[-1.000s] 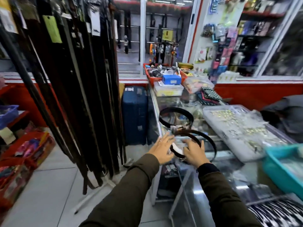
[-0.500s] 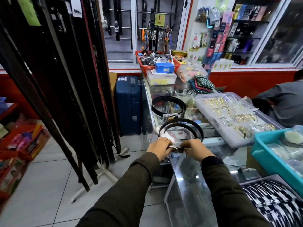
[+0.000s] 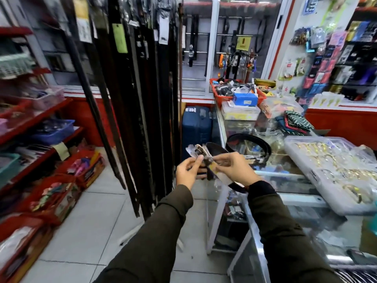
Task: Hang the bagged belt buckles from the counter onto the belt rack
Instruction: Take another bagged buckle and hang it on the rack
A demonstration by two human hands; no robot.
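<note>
A dark belt with a bagged metal buckle (image 3: 201, 153) is held up off the glass counter (image 3: 285, 176), between the counter and the belt rack (image 3: 142, 103). My left hand (image 3: 188, 170) pinches the plastic-wrapped buckle end. My right hand (image 3: 234, 168) grips the strap just behind it, and the rest of the coil loops down under my right wrist. The rack stands to the left, full of long dark hanging belts with paper tags. A second coiled black belt (image 3: 248, 146) lies on the counter behind my hands.
A clear tray of gold buckles in bags (image 3: 334, 172) sits on the counter at right. Boxes and a red basket (image 3: 237, 94) crowd the far end. A blue suitcase (image 3: 196, 127) stands beside the counter. Red shelves with baskets (image 3: 40, 135) line the left wall.
Both hands closed on the front coiled belt, lifted it off the counter and carried it left toward the rack. The view has swung left.
</note>
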